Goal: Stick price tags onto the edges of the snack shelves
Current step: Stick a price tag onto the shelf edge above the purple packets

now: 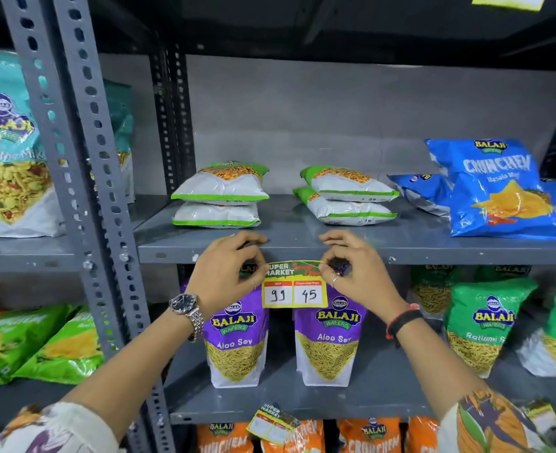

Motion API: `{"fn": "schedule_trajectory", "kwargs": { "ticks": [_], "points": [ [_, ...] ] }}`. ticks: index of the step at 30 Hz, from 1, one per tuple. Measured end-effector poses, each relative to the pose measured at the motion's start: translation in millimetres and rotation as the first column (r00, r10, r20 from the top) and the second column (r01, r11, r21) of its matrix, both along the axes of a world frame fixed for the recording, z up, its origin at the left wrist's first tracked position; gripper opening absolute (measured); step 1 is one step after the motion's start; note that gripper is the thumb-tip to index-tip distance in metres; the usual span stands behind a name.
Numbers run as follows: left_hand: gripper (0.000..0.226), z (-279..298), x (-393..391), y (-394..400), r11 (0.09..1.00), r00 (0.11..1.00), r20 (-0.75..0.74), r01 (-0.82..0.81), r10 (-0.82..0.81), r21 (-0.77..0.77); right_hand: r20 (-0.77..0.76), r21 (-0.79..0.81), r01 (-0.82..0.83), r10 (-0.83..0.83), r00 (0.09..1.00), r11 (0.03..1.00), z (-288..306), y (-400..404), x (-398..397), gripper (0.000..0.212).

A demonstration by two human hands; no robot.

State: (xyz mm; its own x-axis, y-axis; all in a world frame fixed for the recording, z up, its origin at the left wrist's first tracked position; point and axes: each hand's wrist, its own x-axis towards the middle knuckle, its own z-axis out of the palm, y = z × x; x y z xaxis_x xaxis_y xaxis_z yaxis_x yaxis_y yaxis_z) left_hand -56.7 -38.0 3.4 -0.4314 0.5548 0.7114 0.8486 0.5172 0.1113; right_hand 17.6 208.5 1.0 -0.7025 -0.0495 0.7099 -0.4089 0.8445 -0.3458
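Note:
A yellow price tag (294, 286) with a green "SUPER MARKET" header and the handwritten numbers 99 and 45 hangs just below the front edge of the grey middle shelf (433, 251). My left hand (227, 273), with a wristwatch, pinches the tag's upper left corner. My right hand (352, 269), wearing a ring, pinches the upper right corner. Other fingers of both hands rest against the shelf edge. Another tag (271, 426) hangs tilted from the lower shelf edge (335, 415).
White-and-green snack bags (219, 197) and blue Crunchem bags (499, 191) lie on the middle shelf. Two purple Aloo Sev bags (329, 341) stand on the shelf below, behind the tag. A perforated grey upright (84, 158) stands at the left. Green bags (479, 325) fill the right.

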Motion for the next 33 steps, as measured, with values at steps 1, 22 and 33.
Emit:
{"fn": "schedule_trajectory", "kwargs": {
  "ticks": [1, 22, 33],
  "points": [
    [0.007, 0.6, -1.4, -0.3, 1.000, 1.000, 0.005, 0.003, -0.003, 0.003, -0.006, -0.004, 0.004, -0.004, 1.000, 1.000, 0.0, -0.2, -0.7, 0.012],
    [0.034, 8.6, 1.5, 24.1, 0.944, 0.987, 0.108, -0.147, 0.119, 0.295, -0.040, -0.202, 0.179, -0.190, 0.981, 0.963, 8.8, -31.3, -9.1, 0.048],
    [0.027, -6.2, -7.1, 22.9, 0.942, 0.992, 0.113, -0.084, 0.049, 0.324, -0.017, -0.304, 0.075, -0.084, 0.996, 0.950, 10.9, -21.6, -4.9, 0.026]
  ]
}}
